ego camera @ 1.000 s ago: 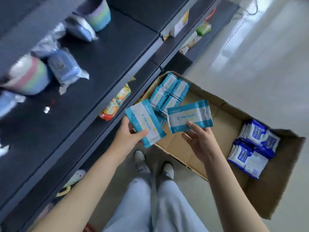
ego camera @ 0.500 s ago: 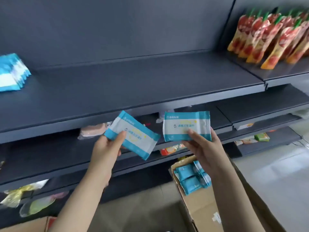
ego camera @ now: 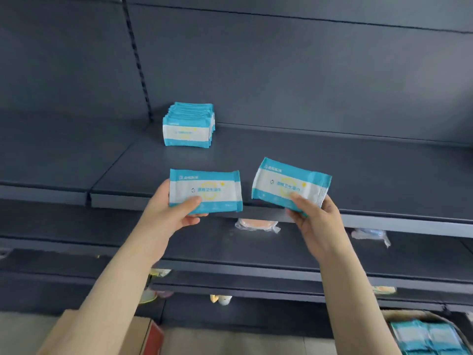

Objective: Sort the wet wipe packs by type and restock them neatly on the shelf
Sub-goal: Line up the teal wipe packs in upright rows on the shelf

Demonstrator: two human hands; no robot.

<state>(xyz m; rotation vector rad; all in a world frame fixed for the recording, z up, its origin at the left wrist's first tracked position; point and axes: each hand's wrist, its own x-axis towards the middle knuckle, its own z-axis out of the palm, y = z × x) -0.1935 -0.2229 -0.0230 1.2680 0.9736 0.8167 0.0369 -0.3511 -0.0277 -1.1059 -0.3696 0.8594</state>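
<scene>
Teal bands run along the top and bottom of each wet wipe pack. Between them is a white panel with a line of teal Chinese characters over a faint yellow ring. A small logo and more characters sit in the upper band, too blurred for us to read.

Our left hand [ego camera: 176, 213] grips one pack [ego camera: 206, 190] level, thumb on its front lower edge and fingers behind, in front of the lip of the dark grey shelf [ego camera: 332, 162]. Our right hand [ego camera: 317, 221] pinches a second pack [ego camera: 290, 185] of the same print by its lower edge, tilted so its left end rides higher. The two packs are near each other but apart.

Further back on that shelf, close to the rear panel, a row of matching packs [ego camera: 188, 128] stands upright on edge, faces toward us. On the shelf below lie a peach-coloured wrapped item [ego camera: 257, 224] and a pale wrapped item [ego camera: 371, 234], both partly hidden by the shelf lip. Down at the right, a cardboard box [ego camera: 407, 314] holds more teal packs [ego camera: 419, 336].
</scene>
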